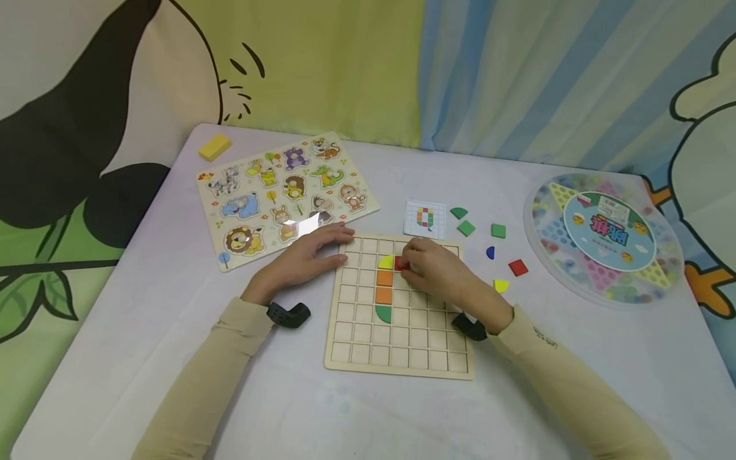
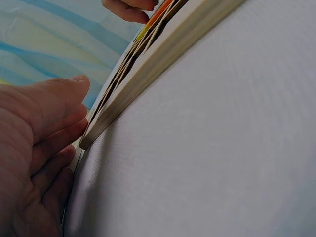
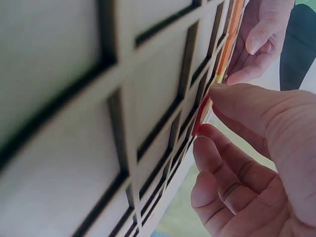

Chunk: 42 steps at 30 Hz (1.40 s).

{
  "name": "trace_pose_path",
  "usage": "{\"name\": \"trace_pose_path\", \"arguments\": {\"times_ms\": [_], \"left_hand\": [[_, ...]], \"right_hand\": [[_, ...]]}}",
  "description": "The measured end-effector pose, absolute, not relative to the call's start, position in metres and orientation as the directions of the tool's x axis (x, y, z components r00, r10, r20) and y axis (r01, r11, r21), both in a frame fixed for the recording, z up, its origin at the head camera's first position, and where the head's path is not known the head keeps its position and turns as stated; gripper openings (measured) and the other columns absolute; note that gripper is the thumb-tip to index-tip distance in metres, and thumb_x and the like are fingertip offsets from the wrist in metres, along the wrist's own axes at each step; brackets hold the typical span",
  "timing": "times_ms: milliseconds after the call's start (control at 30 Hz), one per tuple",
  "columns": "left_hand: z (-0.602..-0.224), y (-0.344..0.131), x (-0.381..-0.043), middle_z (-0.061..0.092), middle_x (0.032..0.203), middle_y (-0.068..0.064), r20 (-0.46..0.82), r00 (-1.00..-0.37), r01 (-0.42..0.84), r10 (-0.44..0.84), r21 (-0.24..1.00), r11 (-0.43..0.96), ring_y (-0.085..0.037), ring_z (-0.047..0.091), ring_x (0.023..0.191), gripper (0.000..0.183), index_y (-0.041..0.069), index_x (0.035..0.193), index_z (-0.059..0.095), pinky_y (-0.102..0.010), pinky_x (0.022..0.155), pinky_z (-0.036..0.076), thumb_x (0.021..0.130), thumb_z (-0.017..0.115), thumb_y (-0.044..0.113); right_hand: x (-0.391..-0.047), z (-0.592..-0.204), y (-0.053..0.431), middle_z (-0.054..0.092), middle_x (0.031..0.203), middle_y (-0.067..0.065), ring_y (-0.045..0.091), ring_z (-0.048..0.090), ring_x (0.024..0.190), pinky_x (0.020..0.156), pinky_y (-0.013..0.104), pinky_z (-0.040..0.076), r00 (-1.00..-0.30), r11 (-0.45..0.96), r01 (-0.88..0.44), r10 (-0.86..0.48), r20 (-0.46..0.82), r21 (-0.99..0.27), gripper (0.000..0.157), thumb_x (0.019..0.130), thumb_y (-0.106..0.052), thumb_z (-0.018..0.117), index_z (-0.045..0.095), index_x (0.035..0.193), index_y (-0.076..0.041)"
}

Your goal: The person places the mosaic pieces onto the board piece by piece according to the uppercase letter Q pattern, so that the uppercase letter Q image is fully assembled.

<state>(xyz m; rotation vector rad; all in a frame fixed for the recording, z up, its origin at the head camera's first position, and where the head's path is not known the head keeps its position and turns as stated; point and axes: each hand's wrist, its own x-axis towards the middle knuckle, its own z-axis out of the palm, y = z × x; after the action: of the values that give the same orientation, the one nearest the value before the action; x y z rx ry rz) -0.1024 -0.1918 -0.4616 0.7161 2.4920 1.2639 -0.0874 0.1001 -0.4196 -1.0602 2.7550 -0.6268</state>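
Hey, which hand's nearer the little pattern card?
Right. In the head view, the right hand is just below the card; the left hand is farther left, by the grid board.

Animal puzzle board (image 1: 290, 201) lay angled at back-L of white-covered tbl (image 1: 276, 409). Yellow rect. block (image 1: 215, 147) sat just off its back-L corner. Round Chinese checkers set (image 1: 604, 233), blue ctr, lay nr tbl's R edge. Bkgd: yellow curtain (image 1: 356, 70) + blue-striped curtain (image 1: 563, 83), B/W cartoon print (image 1: 69, 102) at far L.
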Motion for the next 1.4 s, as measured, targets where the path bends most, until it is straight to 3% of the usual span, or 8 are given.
{"name": "trace_pose_path", "arguments": {"times_ms": [533,800,1067,1400], "left_hand": [[-0.465,-0.196,-0.102,0.045,0.149,0.004,-0.013,-0.854,0.293,0.521,0.814,0.502,-0.017,0.026,0.147,0.041,0.016,0.135,0.058,-0.042,0.121,0.020,0.097,0.062,0.029],[-0.465,-0.194,-0.100,0.045,0.149,0.005,-0.016,-0.852,0.294,0.524,0.813,0.503,-0.016,0.025,0.147,0.040,0.017,0.134,0.058,-0.041,0.122,0.019,0.097,0.062,0.030],[-0.466,-0.193,-0.101,0.044,0.150,0.006,-0.011,-0.847,0.304,0.531,0.809,0.503,-0.015,0.024,0.148,0.040,0.018,0.134,0.058,-0.042,0.122,0.020,0.097,0.062,0.031],[-0.464,-0.193,-0.103,0.044,0.150,0.006,0.000,-0.847,0.320,0.532,0.799,0.509,-0.015,0.024,0.148,0.040,0.017,0.134,0.058,-0.041,0.122,0.020,0.097,0.061,0.031]], "right_hand": [[-0.091,-0.419,0.120,0.067,0.098,0.006,0.021,0.060,0.093,0.082,0.036,0.056,-0.802,0.719,-0.554,-0.596,0.038,-0.419,0.010,0.088,-0.011,0.071,0.073,0.096,-0.005],[-0.103,-0.413,0.140,0.066,0.101,0.010,0.025,0.062,0.089,0.079,0.040,0.056,-0.832,0.746,-0.516,-0.554,0.037,-0.421,0.010,0.089,-0.008,0.069,0.070,0.096,-0.002],[-0.113,-0.410,0.158,0.065,0.107,0.013,0.028,0.061,0.095,0.078,0.041,0.054,-0.866,0.788,-0.440,-0.499,-0.026,-0.430,0.013,0.093,-0.011,0.066,0.069,0.101,-0.002],[-0.109,-0.415,0.192,0.066,0.097,0.013,0.029,0.061,0.087,0.074,0.043,0.053,-0.885,0.804,-0.442,-0.463,0.048,-0.396,0.008,0.090,-0.006,0.067,0.069,0.095,-0.001]]}}
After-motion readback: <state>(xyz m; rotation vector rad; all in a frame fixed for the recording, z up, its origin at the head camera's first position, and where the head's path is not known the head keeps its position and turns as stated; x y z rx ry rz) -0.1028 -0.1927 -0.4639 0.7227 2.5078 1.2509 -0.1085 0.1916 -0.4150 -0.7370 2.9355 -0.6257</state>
